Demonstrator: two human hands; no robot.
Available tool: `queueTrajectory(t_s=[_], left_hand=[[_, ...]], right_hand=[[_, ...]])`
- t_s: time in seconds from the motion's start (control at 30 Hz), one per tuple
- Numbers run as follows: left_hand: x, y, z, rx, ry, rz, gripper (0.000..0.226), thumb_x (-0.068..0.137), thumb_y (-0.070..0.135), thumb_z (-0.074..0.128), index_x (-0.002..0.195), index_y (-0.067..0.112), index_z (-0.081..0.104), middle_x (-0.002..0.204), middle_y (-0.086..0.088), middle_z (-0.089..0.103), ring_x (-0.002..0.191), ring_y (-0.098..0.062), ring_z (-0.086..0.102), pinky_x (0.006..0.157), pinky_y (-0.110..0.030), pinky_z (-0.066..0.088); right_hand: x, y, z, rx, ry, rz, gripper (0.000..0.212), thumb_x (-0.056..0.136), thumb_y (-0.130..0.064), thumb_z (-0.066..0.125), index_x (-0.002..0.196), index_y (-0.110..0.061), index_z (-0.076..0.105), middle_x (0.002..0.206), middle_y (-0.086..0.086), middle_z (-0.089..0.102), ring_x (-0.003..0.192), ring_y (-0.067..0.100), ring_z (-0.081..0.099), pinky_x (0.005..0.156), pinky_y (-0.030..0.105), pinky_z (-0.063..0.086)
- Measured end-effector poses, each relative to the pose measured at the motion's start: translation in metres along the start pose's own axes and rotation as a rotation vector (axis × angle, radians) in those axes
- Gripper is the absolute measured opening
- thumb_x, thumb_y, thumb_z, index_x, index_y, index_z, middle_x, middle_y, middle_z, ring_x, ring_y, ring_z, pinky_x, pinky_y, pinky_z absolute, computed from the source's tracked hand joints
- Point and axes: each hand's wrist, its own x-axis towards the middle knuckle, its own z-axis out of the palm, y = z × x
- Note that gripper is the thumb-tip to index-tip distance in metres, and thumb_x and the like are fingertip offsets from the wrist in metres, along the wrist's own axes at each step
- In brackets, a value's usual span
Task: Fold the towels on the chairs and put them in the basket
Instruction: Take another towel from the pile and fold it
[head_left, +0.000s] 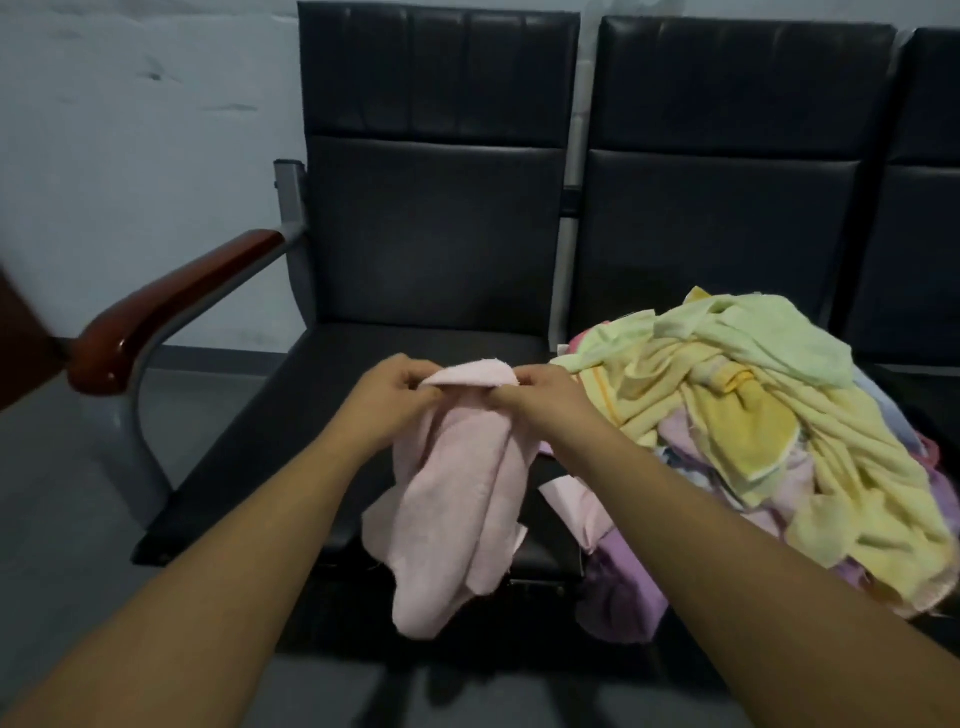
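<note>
The held towel (457, 499) hangs over the left chair (431, 249), pinched between left hand (392, 395) and right hand (540, 397). At its three o'clock the towel heap (753, 441) lies on the middle chair (727, 208); at nine o'clock, the armrest (171, 306).

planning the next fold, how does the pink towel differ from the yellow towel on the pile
The pink towel hangs pinched by the left hand and right hand; the yellow towel lies crumpled on the pile, untouched. Pink is separate; yellow is tangled among others. Both are unfolded.
</note>
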Motion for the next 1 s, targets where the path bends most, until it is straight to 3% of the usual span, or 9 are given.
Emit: queueTrajectory(t_s=[0.17,0.27,0.37,0.47,0.57,0.67,0.73,0.9,1.0], left_hand=[[0.005,-0.014,-0.016,-0.314,0.214,-0.123,0.026,0.096,0.011,0.060,0.094,0.033,0.075,0.089,0.001,0.075,0.075,-0.012,0.070,0.065,-0.025,0.056],[0.005,-0.018,-0.016,-0.676,0.068,-0.111,0.033,0.094,0.015,0.069,0.122,0.030,0.061,0.116,-0.007,0.073,0.104,-0.016,0.071,0.089,-0.031,0.057],[0.004,-0.018,-0.014,-0.365,0.000,-0.139,0.039,0.090,0.045,0.069,0.122,0.024,0.059,0.117,-0.002,0.069,0.103,-0.016,0.070,0.093,-0.037,0.058],[-0.007,-0.022,-0.006,-0.087,-0.236,-0.346,0.085,0.071,0.091,0.049,0.124,0.025,0.066,0.121,0.002,0.066,0.111,-0.022,0.063,0.100,-0.047,0.052],[-0.021,-0.027,0.002,-0.086,-0.474,-0.412,0.085,0.073,0.089,0.050,0.130,0.027,0.063,0.126,0.002,0.066,0.116,-0.023,0.061,0.105,-0.049,0.048],[-0.018,-0.026,-0.002,-0.108,-0.301,-0.302,0.039,0.087,0.059,0.066,0.102,0.025,0.078,0.101,0.002,0.077,0.097,-0.020,0.072,0.096,-0.046,0.055],[-0.015,-0.025,-0.008,-0.239,-0.110,-0.315,0.027,0.091,0.047,0.068,0.103,0.025,0.078,0.099,0.002,0.077,0.096,-0.022,0.072,0.095,-0.047,0.055],[-0.010,-0.033,-0.023,-0.346,0.154,-0.429,0.035,0.093,0.049,0.056,0.119,0.029,0.068,0.114,-0.001,0.070,0.104,-0.024,0.064,0.099,-0.050,0.050],[-0.004,-0.034,-0.027,-0.410,0.203,-0.554,0.037,0.097,0.042,0.052,0.123,0.017,0.063,0.117,-0.012,0.067,0.106,-0.030,0.063,0.099,-0.050,0.050]], right_hand=[[0.009,0.013,0.000,-0.366,-0.216,0.002,0.027,0.083,-0.032,0.073,0.099,-0.010,0.074,0.098,0.010,0.071,0.073,0.014,0.060,0.065,0.028,0.048],[0.008,0.012,0.007,0.075,-0.236,0.089,0.023,0.086,-0.022,0.072,0.100,-0.004,0.073,0.095,0.018,0.073,0.081,0.030,0.071,0.076,0.040,0.059],[0.012,0.010,0.013,0.564,-0.137,0.154,0.015,0.089,-0.013,0.067,0.102,-0.008,0.073,0.100,0.019,0.074,0.093,0.034,0.070,0.087,0.048,0.057],[0.014,0.012,0.014,0.706,-0.117,0.165,0.016,0.093,-0.014,0.061,0.104,-0.015,0.073,0.101,0.013,0.074,0.101,0.029,0.069,0.096,0.049,0.053],[0.013,0.012,0.016,0.738,-0.152,0.130,0.023,0.098,-0.013,0.054,0.113,-0.013,0.071,0.112,0.016,0.072,0.108,0.029,0.069,0.095,0.045,0.055],[0.015,0.011,0.013,0.619,-0.062,0.075,0.021,0.100,-0.017,0.054,0.113,-0.017,0.071,0.107,0.010,0.074,0.102,0.028,0.071,0.082,0.042,0.060],[0.016,0.011,0.008,0.542,0.060,0.042,0.020,0.100,-0.021,0.055,0.113,-0.022,0.071,0.107,0.007,0.073,0.101,0.030,0.070,0.079,0.045,0.061],[0.016,0.015,-0.003,0.508,0.226,0.062,0.012,0.105,-0.030,0.044,0.112,-0.033,0.054,0.105,-0.005,0.060,0.094,0.015,0.061,0.055,0.029,0.056],[0.014,0.009,-0.004,0.776,0.165,0.166,0.021,0.104,-0.028,0.050,0.124,-0.024,0.055,0.109,0.002,0.063,0.101,0.023,0.064,0.074,0.041,0.059]])
